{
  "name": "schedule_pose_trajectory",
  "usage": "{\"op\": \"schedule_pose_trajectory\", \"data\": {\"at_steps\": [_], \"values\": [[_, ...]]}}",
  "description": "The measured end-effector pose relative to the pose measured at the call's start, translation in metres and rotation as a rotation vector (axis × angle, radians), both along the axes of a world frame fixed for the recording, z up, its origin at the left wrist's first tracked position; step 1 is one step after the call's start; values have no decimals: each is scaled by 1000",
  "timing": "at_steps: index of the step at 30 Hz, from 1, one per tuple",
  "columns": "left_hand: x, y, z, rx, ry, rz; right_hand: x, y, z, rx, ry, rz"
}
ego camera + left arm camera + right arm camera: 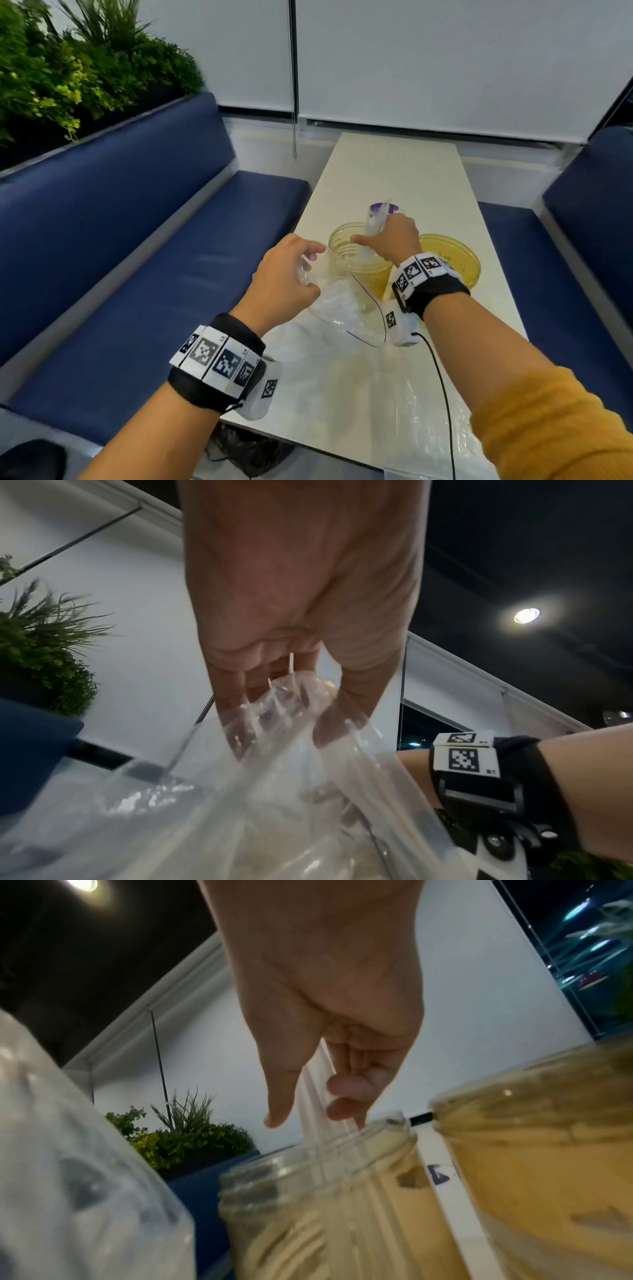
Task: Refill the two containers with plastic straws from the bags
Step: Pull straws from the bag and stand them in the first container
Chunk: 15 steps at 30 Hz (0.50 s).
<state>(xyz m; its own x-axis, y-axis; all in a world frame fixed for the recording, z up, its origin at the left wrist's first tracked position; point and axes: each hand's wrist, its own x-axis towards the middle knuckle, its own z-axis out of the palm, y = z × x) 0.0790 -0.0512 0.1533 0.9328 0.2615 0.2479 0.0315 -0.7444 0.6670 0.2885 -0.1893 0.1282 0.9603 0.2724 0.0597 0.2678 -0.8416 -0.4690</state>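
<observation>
Two yellowish clear containers stand on the white table [404,164]: a left container [356,260] [325,1191] and a right container [455,257] [548,1150]. My right hand [387,240] [329,1053] grips a bundle of clear plastic straws [371,226] [318,1096], whose lower ends are inside the left container's mouth. My left hand [291,270] [294,685] pinches the bunched top of a clear plastic bag [346,308] [274,791] just left of that container. More crinkled clear plastic [394,394] lies on the near part of the table.
A blue padded bench [154,274] runs along the left and another blue bench [582,257] on the right. Green plants [68,68] sit behind the left bench. A black cable [442,387] trails from my right wrist across the table. White blinds fill the back.
</observation>
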Motion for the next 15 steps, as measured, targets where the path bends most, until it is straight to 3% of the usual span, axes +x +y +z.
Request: {"op": "schedule_pose_trajectory", "data": {"at_steps": [4,7,9,10,13,15], "values": [[-2,0,7,40,77,-34,-9,-19,28,-23,22,-48],[-3,-3,11,65,129,-56,-30,-30,59,23,-178,-53],[-3,-5,13,66,140,-76,-52,-31,80,93,-264,62],[-2,-6,13,63,139,-83,-65,-31,88,123,-171,200],[0,-9,13,61,139,-104,-104,-24,89,68,338,615],[1,-11,11,43,140,-118,-119,-14,71,-95,372,770]]}}
